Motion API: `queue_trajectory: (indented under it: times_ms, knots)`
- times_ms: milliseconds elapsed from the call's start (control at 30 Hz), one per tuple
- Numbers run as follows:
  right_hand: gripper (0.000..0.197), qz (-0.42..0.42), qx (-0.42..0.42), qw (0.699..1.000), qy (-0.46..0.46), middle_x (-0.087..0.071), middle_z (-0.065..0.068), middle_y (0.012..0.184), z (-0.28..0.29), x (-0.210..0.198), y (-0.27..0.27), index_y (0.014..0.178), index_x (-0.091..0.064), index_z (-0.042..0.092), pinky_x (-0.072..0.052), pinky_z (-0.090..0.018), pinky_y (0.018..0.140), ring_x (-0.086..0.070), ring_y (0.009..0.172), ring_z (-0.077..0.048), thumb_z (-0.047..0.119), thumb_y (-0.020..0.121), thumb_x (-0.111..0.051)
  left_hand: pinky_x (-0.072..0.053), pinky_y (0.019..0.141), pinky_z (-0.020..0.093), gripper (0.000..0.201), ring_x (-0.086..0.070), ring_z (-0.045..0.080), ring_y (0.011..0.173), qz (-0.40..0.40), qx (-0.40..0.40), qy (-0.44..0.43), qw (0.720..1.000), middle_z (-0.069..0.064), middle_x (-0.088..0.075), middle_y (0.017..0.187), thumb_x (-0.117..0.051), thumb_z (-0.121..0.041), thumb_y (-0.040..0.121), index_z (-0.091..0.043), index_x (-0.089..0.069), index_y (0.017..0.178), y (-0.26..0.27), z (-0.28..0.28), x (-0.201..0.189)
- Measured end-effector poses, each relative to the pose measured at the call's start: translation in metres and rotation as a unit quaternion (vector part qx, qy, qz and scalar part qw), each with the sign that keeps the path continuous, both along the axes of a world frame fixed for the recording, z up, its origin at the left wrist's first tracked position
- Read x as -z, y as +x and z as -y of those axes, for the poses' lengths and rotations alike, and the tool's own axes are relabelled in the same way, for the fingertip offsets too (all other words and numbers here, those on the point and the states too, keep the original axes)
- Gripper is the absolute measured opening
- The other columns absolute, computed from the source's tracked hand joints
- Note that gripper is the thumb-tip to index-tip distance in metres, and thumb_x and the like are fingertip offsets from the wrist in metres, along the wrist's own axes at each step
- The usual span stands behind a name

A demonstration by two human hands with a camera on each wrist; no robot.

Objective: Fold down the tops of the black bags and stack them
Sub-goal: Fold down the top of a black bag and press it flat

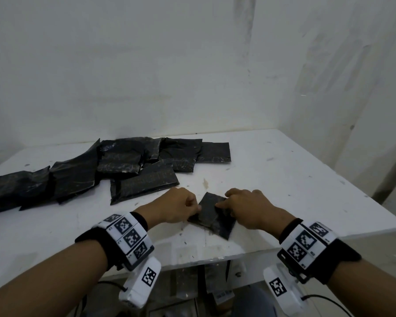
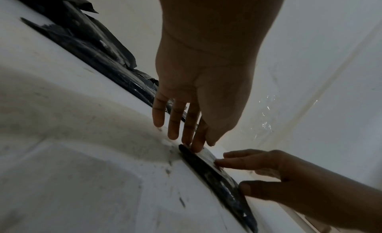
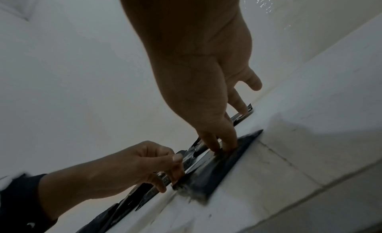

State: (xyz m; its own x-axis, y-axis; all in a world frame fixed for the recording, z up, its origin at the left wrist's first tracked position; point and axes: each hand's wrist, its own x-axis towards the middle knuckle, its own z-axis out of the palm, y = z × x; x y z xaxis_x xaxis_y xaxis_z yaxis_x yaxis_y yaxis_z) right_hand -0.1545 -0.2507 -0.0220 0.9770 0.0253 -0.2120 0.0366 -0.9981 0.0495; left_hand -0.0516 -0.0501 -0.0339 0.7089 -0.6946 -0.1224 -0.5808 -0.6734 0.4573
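Note:
A small black bag [image 1: 209,213] lies flat on the white table [image 1: 284,179], near its front edge and between my two hands. My left hand [image 1: 188,209] is curled at the bag's left edge, and its thumb and fingertips [image 3: 175,164] pinch that edge. My right hand [image 1: 224,203] lies over the bag's right part with its fingers held straight. Two of those fingertips [image 3: 224,147] press down on the bag's surface [image 3: 217,168]. In the left wrist view the bag [image 2: 208,169] shows edge-on beneath both hands.
A loose pile of several black bags [image 1: 124,165] spreads across the back left of the table, and some of them overlap. White walls close in behind and to the right. The table's right half [image 1: 306,191] is bare, stained white surface.

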Motion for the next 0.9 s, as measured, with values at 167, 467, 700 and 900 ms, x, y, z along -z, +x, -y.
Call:
queue_trajectory:
  times_ms: [167,467,700,900]
  knots:
    - [0.059,-0.003,0.009,0.998,0.064,-0.046,-0.007,0.136,0.003,0.007,0.01,0.145,-0.045,0.043,-0.045,-0.044,0.094,-0.048,0.121,-0.034,0.008,0.097,-0.043,-0.039,0.067,0.012,0.021,-0.06,0.008,0.088,-0.009,0.016,-0.002,1.0,-0.007,-0.069,0.099,-0.061,-0.032,0.098,-0.026,-0.07,0.116,-0.01,0.006,-0.001]
    - [0.046,0.058,0.037,0.965,0.252,-0.062,0.001,0.092,0.008,0.021,0.014,0.131,-0.066,0.019,-0.039,-0.017,0.065,-0.054,0.078,-0.011,0.03,0.087,-0.074,-0.053,0.064,0.024,0.049,-0.061,0.016,0.077,-0.142,-0.068,-0.058,0.986,0.001,-0.063,0.101,-0.075,-0.019,0.089,-0.023,-0.058,0.135,-0.01,0.022,0.0]
    - [0.054,0.097,0.059,0.949,0.293,-0.061,-0.002,0.108,0.008,0.027,0.009,0.135,-0.063,0.018,-0.044,-0.027,0.084,-0.052,0.099,-0.012,0.029,0.084,-0.078,-0.06,0.09,0.046,0.061,-0.069,0.031,0.097,-0.232,-0.16,-0.172,0.944,0.011,-0.066,0.101,-0.086,0.0,0.073,-0.013,-0.061,0.127,-0.01,0.024,0.01]
    - [0.055,0.118,0.09,0.936,0.318,-0.04,0.0,0.132,0.01,0.033,0.005,0.136,-0.059,0.033,-0.038,-0.037,0.111,-0.042,0.126,-0.022,0.031,0.085,-0.077,-0.06,0.084,0.04,0.059,-0.068,0.024,0.082,-0.314,-0.163,-0.259,0.899,0.013,-0.068,0.096,-0.077,0.017,0.074,-0.014,-0.061,0.122,-0.011,0.017,0.008]
